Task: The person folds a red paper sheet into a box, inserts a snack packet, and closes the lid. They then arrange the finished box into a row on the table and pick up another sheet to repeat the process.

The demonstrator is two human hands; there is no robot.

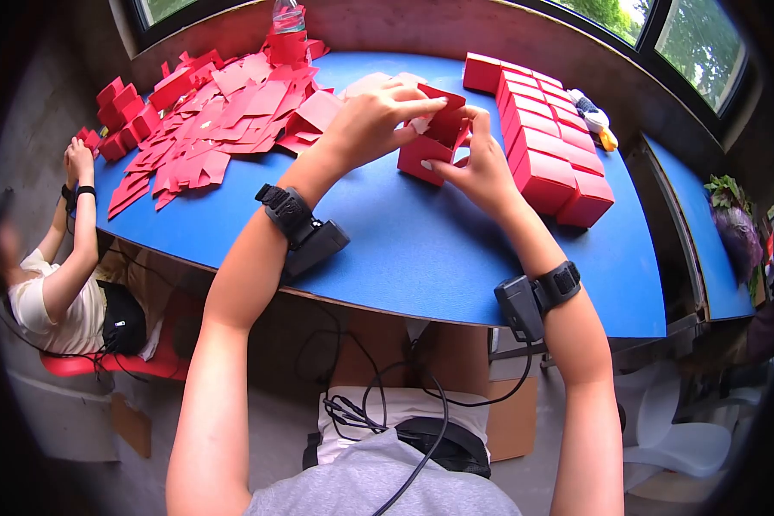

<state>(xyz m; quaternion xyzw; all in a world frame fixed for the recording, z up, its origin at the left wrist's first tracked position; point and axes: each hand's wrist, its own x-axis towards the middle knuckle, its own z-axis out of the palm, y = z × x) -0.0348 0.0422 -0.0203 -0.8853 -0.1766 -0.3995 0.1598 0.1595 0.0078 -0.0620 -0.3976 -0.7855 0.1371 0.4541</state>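
Observation:
A small red cardboard box stands on the blue table in front of me, its top open and a flap raised at the back. My right hand grips its right side, thumb on the front face and fingers at the upper edge. From the left, my left hand reaches over the top, with its fingers closed at the raised flap. Something small and whitish shows by the left fingertips, too unclear to name. The inside of the box is partly hidden by my fingers.
Rows of closed red boxes stand to the right, beside a plush toy. Flat red card pieces lie heaped at the left, near a plastic bottle. Another person sits at the table's left end, handling red pieces.

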